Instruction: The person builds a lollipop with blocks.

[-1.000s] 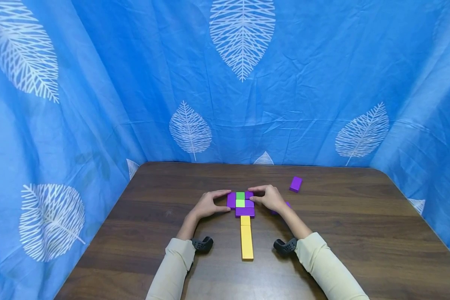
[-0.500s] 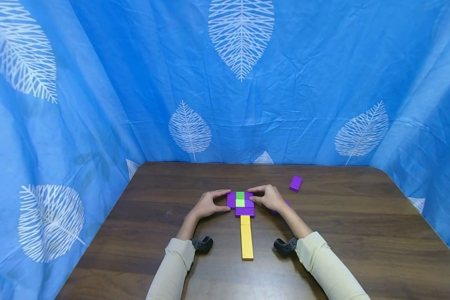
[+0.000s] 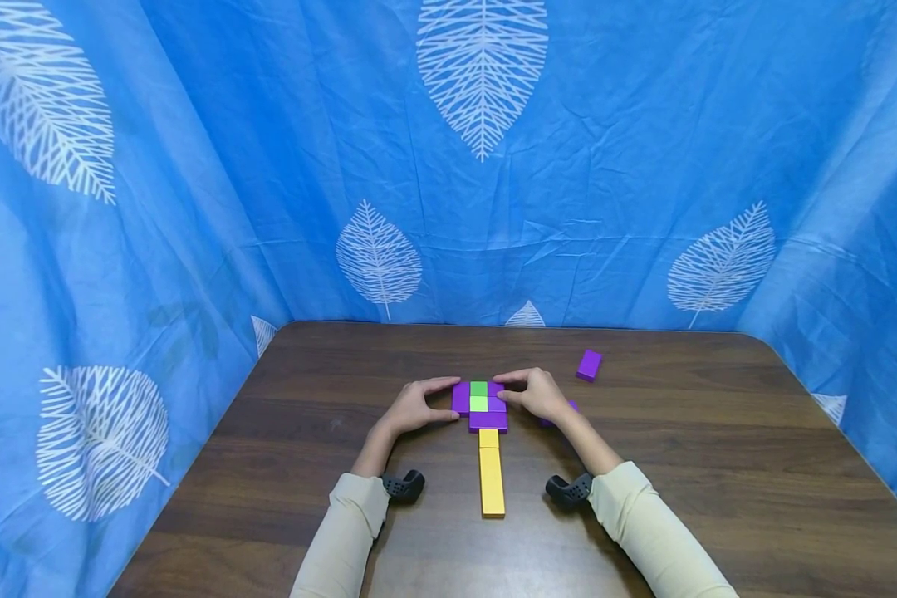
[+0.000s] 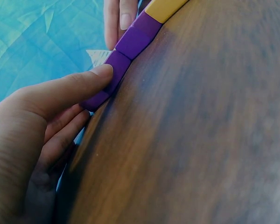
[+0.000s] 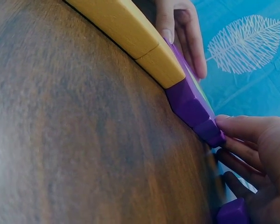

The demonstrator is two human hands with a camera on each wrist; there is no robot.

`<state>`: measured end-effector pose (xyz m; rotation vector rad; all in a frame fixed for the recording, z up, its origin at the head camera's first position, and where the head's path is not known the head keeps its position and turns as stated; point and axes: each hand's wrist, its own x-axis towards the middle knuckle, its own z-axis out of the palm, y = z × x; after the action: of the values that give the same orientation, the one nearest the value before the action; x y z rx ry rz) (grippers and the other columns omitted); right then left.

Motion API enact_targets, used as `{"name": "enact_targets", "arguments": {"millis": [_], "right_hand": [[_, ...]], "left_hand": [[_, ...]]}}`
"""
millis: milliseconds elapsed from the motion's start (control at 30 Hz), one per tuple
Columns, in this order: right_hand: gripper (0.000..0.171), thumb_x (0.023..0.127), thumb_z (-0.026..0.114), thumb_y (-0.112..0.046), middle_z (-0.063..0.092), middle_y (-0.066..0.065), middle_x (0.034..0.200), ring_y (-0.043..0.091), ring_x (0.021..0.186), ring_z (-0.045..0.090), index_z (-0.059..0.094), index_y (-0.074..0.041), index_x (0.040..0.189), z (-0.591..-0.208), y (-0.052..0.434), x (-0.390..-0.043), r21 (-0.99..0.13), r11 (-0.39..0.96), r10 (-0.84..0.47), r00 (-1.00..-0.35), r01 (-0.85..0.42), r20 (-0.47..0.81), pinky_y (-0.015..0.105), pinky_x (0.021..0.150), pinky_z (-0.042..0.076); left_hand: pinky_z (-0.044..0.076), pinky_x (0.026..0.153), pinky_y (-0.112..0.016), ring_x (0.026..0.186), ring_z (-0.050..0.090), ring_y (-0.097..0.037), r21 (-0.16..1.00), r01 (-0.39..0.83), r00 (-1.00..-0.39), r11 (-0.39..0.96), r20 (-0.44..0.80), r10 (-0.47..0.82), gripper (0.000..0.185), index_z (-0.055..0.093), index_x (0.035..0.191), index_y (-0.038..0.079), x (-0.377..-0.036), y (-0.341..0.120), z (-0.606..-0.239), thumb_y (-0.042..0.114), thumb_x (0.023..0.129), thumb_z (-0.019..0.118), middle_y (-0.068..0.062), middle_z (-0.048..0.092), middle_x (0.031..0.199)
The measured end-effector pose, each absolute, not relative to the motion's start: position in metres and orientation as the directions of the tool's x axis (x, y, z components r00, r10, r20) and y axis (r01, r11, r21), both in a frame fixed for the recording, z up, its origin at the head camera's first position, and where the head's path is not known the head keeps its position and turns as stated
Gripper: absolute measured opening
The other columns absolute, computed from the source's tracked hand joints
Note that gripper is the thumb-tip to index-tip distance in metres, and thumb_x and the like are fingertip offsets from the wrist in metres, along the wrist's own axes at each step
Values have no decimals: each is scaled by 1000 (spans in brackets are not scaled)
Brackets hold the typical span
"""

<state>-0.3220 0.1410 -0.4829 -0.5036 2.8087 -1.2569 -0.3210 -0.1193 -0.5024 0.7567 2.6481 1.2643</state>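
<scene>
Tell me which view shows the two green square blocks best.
Head view: the two green square blocks lie in plain sight from above, between purple blocks. The right wrist view shows only a blurred greenish sliver; the left wrist view shows none, only purple and yellow edges.

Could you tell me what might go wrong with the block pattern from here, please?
1. The left hand and right hand press the purple-and-green cluster from both sides; uneven pressure could skew it or make blocks pop up.
2. The yellow blocks lie loose below the cluster; a nudge could break their line.
3. A purple block sits right under the right hand and could get knocked away.
</scene>
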Motion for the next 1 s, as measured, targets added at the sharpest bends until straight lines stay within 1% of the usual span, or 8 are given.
{"name": "enact_targets", "arguments": {"millis": [133, 333, 533, 700, 833, 933, 1000], "right_hand": [[30, 81, 72, -21, 66, 8, 110, 28, 111, 55, 70, -12, 110, -483, 140, -322, -734, 612, -308, -943, -295, 122, 45, 96, 40], [30, 82, 71, -21, 66, 7, 110, 27, 112, 55, 69, -12, 111, -487, 143, -320, -745, 589, -295, -942, -313, 162, 46, 96, 40], [21, 82, 71, -20, 68, 2, 104, 24, 106, 58, 72, -16, 103, -489, 154, -314, -767, 530, -225, -932, -362, 284, 44, 94, 42], [19, 83, 70, -23, 69, 0, 102, 24, 105, 59, 72, -17, 101, -489, 171, -307, -757, 501, -184, -906, -420, 381, 45, 90, 45], [21, 83, 69, -29, 68, 0, 103, 22, 104, 59, 72, -19, 102, -488, 186, -300, -763, 486, -161, -902, -426, 401, 44, 87, 46], [24, 84, 68, -30, 68, 1, 105, 22, 104, 59, 70, -17, 105, -488, 196, -295, -768, 482, -153, -903, -422, 401, 43, 86, 47], [26, 84, 68, -29, 67, 1, 106, 21, 104, 58, 70, -16, 107, -488, 204, -291, -769, 483, -143, -905, -418, 402, 40, 85, 48]], "left_hand": [[32, 104, -42, 127, 40, -17, 755, 387, -870, 530, 109, 481, 63, 53, 132, 21, -321, -120, -502, 40, 76, 74, 2, 51, 133], [32, 103, -43, 127, 41, -18, 751, 395, -867, 529, 115, 485, 63, 53, 133, 20, -321, -121, -503, 40, 77, 74, 1, 51, 134], [33, 103, -42, 126, 41, -19, 741, 400, -866, 540, 113, 487, 63, 53, 132, 21, -320, -121, -503, 39, 76, 74, 0, 51, 134], [34, 103, -40, 126, 41, -18, 735, 407, -864, 542, 117, 489, 62, 53, 132, 22, -320, -121, -502, 39, 76, 74, 0, 51, 133], [34, 103, -41, 126, 42, -19, 736, 415, -861, 534, 128, 493, 62, 53, 132, 21, -320, -121, -502, 39, 77, 74, -1, 51, 133], [34, 103, -40, 126, 42, -18, 735, 416, -860, 536, 126, 494, 62, 53, 132, 22, -321, -121, -502, 40, 77, 74, 0, 51, 133], [34, 103, -40, 126, 42, -18, 735, 416, -860, 536, 126, 495, 62, 53, 132, 21, -321, -121, -502, 39, 77, 74, 0, 51, 133]]}}
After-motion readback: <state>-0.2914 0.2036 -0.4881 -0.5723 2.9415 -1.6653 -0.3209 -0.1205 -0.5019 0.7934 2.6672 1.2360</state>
